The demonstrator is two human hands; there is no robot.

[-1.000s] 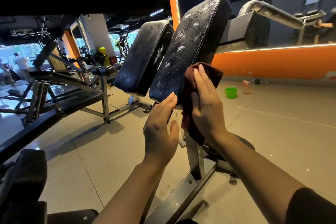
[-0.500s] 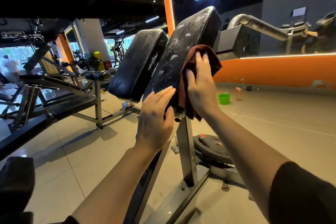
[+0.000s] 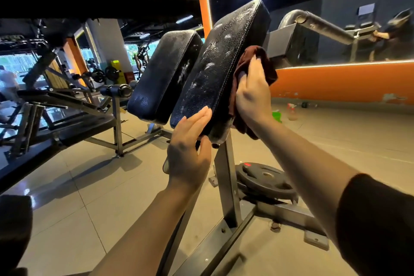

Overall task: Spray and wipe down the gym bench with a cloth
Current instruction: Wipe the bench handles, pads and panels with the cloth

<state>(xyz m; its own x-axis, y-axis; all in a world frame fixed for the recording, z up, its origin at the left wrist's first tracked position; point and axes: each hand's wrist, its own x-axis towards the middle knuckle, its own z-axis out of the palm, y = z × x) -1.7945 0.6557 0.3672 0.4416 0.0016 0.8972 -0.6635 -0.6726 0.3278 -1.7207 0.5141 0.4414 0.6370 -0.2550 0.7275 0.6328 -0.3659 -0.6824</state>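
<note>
**At the right-hand pad of the bench: wiping under way, spray residue remaining**

On the near pad (image 3: 226,67) of the gym bench, which stands steeply tilted on its steel post (image 3: 227,184), the wiping stage is in progress. The right hand (image 3: 252,94) presses a dark red cloth (image 3: 257,56) against the pad's right side edge, its fingers spread flat over the fabric, with the loose end of the cloth hanging below the palm. The left hand (image 3: 190,141) holds nothing; its fingers lie straight against the lower left corner of the same pad with the thumb under the bottom edge, apparently steadying it.

Pale, foamy streaks and droplets across the pad's broad face suggest that spraying is done there, while the face itself looks not yet wiped. The neighbouring pad (image 3: 165,74), just beside the first on the left, carries similar whitish marks and is untouched by either hand.

A spray bottle (image 3: 291,111) stands on the floor (image 3: 336,132) well apart, near a green tub (image 3: 277,116) by the orange wall. A weight plate (image 3: 265,179) rests at the frame's base.

By this judgement the task is at an early-to-middle point: one edge is being wiped, and both faces remain.
</note>
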